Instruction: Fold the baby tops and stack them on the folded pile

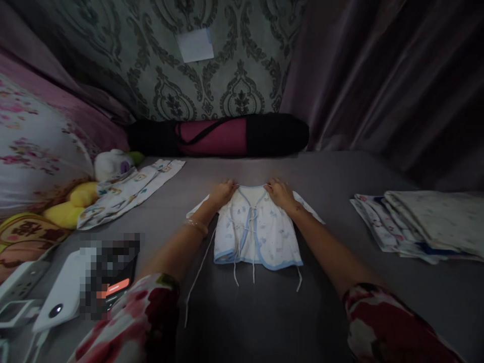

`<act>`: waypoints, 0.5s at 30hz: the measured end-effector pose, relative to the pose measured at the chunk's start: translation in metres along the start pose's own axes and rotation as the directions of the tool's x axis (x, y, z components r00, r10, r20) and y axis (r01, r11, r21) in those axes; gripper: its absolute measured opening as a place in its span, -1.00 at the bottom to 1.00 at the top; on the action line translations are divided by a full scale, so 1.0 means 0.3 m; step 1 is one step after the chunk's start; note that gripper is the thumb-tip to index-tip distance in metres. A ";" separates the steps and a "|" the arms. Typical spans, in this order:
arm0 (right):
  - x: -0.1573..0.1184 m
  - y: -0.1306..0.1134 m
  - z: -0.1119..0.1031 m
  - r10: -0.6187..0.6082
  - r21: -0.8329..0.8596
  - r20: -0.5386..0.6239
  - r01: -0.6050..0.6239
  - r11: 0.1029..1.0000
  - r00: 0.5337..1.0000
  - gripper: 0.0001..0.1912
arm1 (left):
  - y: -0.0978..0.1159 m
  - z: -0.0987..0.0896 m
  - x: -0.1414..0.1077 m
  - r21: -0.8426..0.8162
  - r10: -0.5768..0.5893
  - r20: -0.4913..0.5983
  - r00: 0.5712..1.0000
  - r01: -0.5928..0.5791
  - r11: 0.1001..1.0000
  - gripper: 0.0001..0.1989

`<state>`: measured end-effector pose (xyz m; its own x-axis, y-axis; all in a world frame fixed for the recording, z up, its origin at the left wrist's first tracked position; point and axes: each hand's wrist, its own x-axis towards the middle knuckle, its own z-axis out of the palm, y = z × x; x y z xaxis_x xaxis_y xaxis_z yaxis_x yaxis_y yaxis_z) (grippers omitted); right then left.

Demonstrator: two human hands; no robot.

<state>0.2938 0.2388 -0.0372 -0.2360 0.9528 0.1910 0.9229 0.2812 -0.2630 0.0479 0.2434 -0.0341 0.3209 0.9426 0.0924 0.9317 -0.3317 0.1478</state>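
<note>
A small white baby wrap shirt (274,234) with light blue trim and a faint print lies front up on the grey bed surface. Its thin white ties hang loose below the hem, and others are knotted at the chest. My left hand (224,192) grips the shirt's left shoulder near the neckline, a bracelet on that wrist. At the opposite shoulder, my right hand (280,192) grips the cloth beside the neck opening. Both sleeves stick out partly from under my hands and forearms.
Folded clothes (434,222) are stacked at the right. On the left lie printed baby trousers (128,194), plush toys (109,165), a white power bank (62,287) and a power strip (22,280). A long black and magenta bag (215,137) rests against the far wall.
</note>
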 end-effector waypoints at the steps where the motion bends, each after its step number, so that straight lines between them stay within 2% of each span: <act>1: 0.001 -0.001 -0.008 -0.008 0.029 0.011 0.008 1.000 1.000 -0.70 | -0.001 -0.001 0.003 0.002 0.009 0.013 1.000 -0.009 1.000 -0.61; 3: 0.003 0.018 -0.036 -0.034 0.176 0.051 0.025 0.984 0.998 -0.72 | 0.000 -0.012 0.008 0.003 0.023 0.058 0.998 -0.023 1.000 -0.62; 5: -0.006 0.073 -0.077 -0.019 0.359 0.050 -0.001 0.933 0.999 -0.71 | 0.008 -0.033 0.010 0.031 -0.003 0.110 0.994 -0.001 1.000 -0.65; 7: -0.040 0.162 -0.128 0.117 0.452 0.013 -0.110 0.885 0.993 -0.72 | 0.027 -0.063 0.006 0.096 -0.068 0.105 0.992 0.058 0.994 -0.68; 9: -0.103 0.262 -0.180 0.308 0.431 0.042 -0.295 0.853 0.951 -0.74 | 0.061 -0.093 -0.001 0.146 -0.112 0.048 0.992 0.104 0.984 -0.68; 10: -0.143 0.307 -0.204 0.352 0.412 0.077 -0.351 0.841 0.933 -0.72 | 0.084 -0.107 -0.005 0.144 -0.105 0.023 0.994 0.100 0.984 -0.67; 12: -0.226 0.372 -0.244 0.411 0.360 0.210 -0.461 0.811 0.887 -0.69 | 0.143 -0.123 -0.009 0.104 -0.038 0.013 0.999 0.037 0.994 -0.67; 15: -0.324 0.393 -0.278 0.448 0.263 0.353 -0.547 0.795 0.821 -0.69 | 0.254 -0.106 0.002 0.010 0.109 0.046 0.993 -0.110 0.994 -0.73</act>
<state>0.4508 0.1697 -0.0079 0.1124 0.9490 -0.2945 0.7830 -0.2671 -0.5618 0.1136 0.2175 0.0087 0.4282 0.9015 0.0622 0.8925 -0.4327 0.1272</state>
